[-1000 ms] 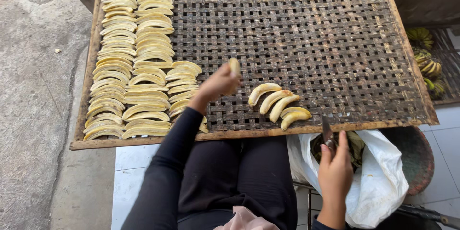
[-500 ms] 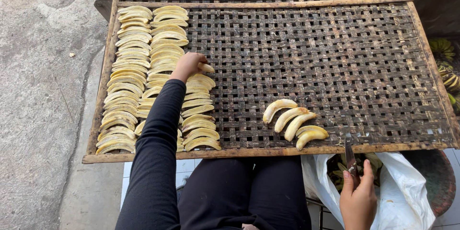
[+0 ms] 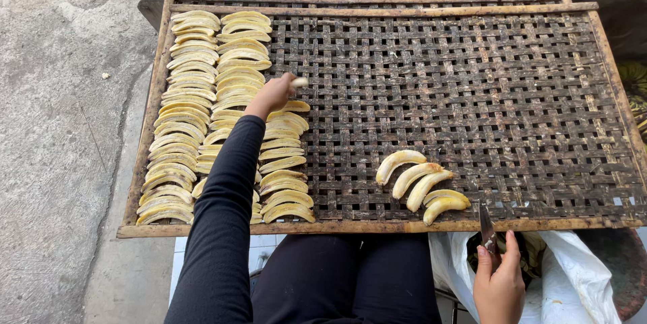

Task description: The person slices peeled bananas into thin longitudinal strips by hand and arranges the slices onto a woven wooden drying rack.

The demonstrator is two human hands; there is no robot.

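My left hand (image 3: pixel 271 95) reaches over the woven bamboo drying tray (image 3: pixel 472 95) and holds a pale banana slice (image 3: pixel 299 82) at the top of the third row of slices (image 3: pixel 283 162). Two longer rows of yellow banana slices (image 3: pixel 202 95) fill the tray's left side. My right hand (image 3: pixel 499 283) is below the tray's near edge, gripping a small dark knife (image 3: pixel 486 229) with the blade pointing up. Several whole peeled bananas (image 3: pixel 421 186) lie on the tray near the front edge, just left of the knife.
A white plastic bag (image 3: pixel 579 283) with peels sits by my right hand, beside a round dark basin (image 3: pixel 623 270). Unpeeled bananas (image 3: pixel 633 78) show at the far right edge. Concrete ground (image 3: pixel 60 128) lies to the left. My dark-trousered legs are under the tray.
My left hand carried a banana slice from the tray's middle to the third row on the left and now holds it at that row's far end. The right hand with the knife stayed low.
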